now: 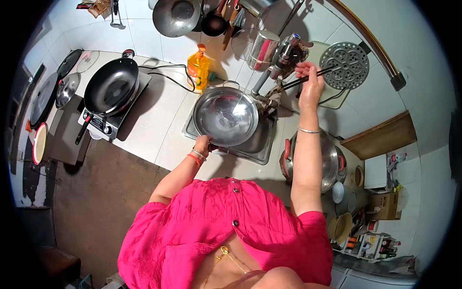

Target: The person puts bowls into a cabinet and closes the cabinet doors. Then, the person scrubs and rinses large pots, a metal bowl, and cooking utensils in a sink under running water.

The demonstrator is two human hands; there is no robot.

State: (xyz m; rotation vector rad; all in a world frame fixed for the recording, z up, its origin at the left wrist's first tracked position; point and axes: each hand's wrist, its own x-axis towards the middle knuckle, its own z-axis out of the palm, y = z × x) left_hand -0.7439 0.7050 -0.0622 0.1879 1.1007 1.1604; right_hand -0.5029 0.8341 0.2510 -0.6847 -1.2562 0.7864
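My left hand (202, 144) is closed on the near rim of a shiny metal basin (226, 118), where a handle is probably hidden by my fingers. The basin has a loop handle on its far side and sits over the steel sink (262, 149). My right hand (310, 86) is raised by the wall, right of the tap (288, 48). Thin black sticks (293, 83), like chopsticks, stick out on both sides of it, and my fingers appear curled around them. A round perforated steamer rack (344, 66) hangs just right of this hand.
A black wok (111, 86) stands on an induction cooker (103, 124) at left. Behind the basin is an orange pump bottle (198, 67). A large lidded pot (325, 161) stands below my right forearm. Pans (176, 17) hang on the back wall.
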